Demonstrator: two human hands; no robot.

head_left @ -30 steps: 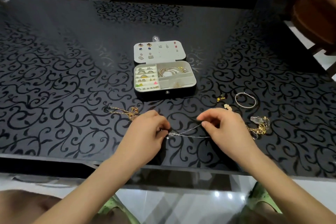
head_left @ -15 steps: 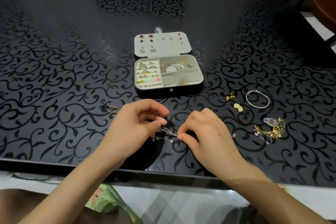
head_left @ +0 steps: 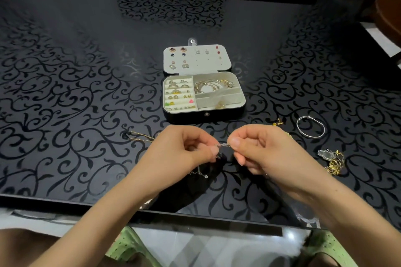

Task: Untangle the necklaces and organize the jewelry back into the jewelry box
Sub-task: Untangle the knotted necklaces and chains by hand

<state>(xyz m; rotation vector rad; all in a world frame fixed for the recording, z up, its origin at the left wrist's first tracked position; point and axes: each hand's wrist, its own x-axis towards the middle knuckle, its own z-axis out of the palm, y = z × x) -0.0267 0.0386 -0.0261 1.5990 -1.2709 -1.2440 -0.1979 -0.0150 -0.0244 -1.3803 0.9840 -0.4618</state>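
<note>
A thin silver necklace (head_left: 224, 144) stretches between my two hands just above the table. My left hand (head_left: 186, 151) pinches one part of it, and a loose end with a small charm dangles below that hand. My right hand (head_left: 258, 149) pinches the chain close by. The open jewelry box (head_left: 238, 105) lies behind my hands, with rings, earrings and bangles in its compartments and studs on its lid. A gold chain (head_left: 141, 136) lies on the table left of my left hand, partly hidden by it.
A silver bangle (head_left: 310, 126) and a small gold earring (head_left: 278, 122) lie right of the box. A tangled gold and clear pile (head_left: 333, 161) sits at the right. The glossy black patterned table (head_left: 65, 93) ends at a front edge near my forearms.
My hands have lifted off the table and come closer together, holding a short length of the silver chain taut. The view has shifted slightly.
</note>
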